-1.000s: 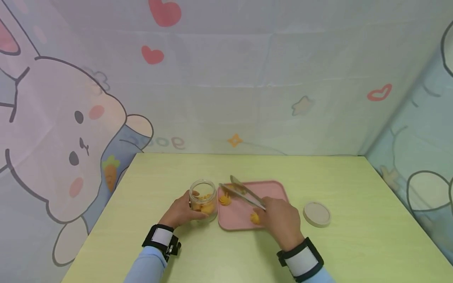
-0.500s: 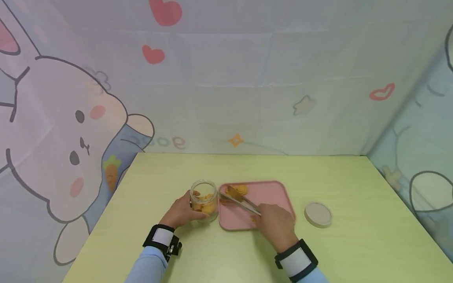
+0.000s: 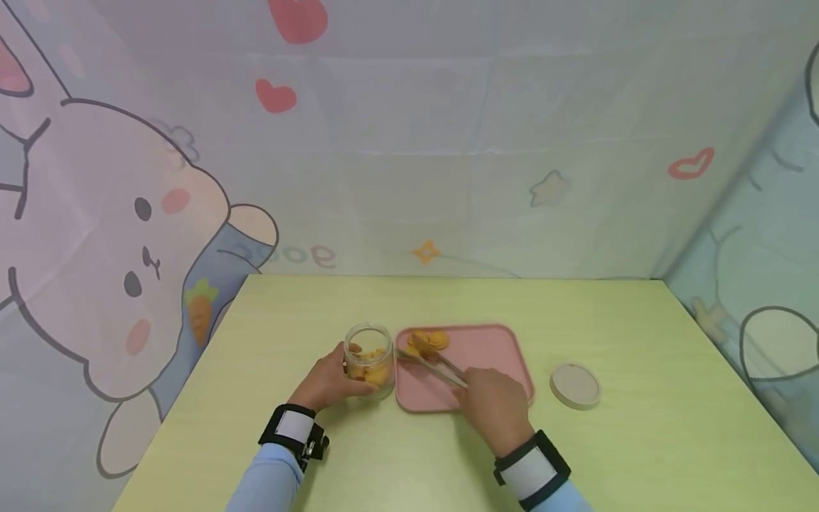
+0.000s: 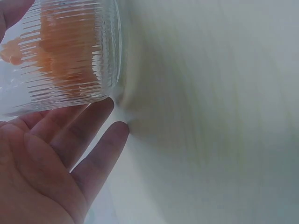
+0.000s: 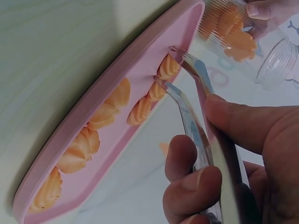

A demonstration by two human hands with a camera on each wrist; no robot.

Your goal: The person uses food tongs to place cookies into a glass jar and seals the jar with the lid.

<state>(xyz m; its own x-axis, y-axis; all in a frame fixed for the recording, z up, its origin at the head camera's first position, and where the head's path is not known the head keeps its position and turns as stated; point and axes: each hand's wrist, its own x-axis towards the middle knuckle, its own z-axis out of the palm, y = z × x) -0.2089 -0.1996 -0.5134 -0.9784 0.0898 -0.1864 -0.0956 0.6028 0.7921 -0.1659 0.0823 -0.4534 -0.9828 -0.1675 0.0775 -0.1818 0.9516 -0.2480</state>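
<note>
My left hand (image 3: 329,380) grips a clear ribbed glass jar (image 4: 110,51) that stands without its lid at the tray's left side. Orange-yellow cookies (image 5: 240,45) lie inside it. With its thumb and fingers, my right hand (image 3: 495,409) holds metal tongs (image 5: 193,122), angled left over a pink tray (image 3: 489,348). In the right wrist view the tong tips reach down on either side of a swirled cookie (image 5: 168,66) near the tray's end by the jar; whether they touch it I cannot tell. Several more piped cookies (image 5: 78,151) lie along the tray.
A round pale lid (image 3: 575,386) lies on the light yellow table (image 3: 640,441), right of the tray. Behind the table hangs a cartoon-printed cloth (image 3: 409,142).
The tongs have come down from above the tray to the cookies at its left end, and their arms have drawn closer together. The left hand and jar stay in place.
</note>
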